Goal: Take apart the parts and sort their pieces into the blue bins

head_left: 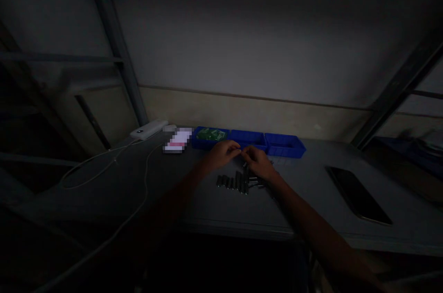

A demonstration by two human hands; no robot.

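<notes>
My left hand (223,153) and my right hand (258,161) meet fingertip to fingertip above the table, just in front of the blue bins. The fingers of both are pinched together. Whatever lies between them is too small and dark to make out. Below my hands, several short metal cylinders (232,183) stand or lie side by side in a row. More metal pieces (255,181) lie loosely under my right hand, partly hidden by it. Green packets (212,134) fill the left blue bin (202,144).
Behind my hands are a middle blue bin (247,136) and a right blue bin (285,150). A lit phone screen (178,140), a white power bank (149,129) and a white cable (145,182) are at left. A dark tablet-like device (358,195) lies at right. Metal posts (119,48) frame the table.
</notes>
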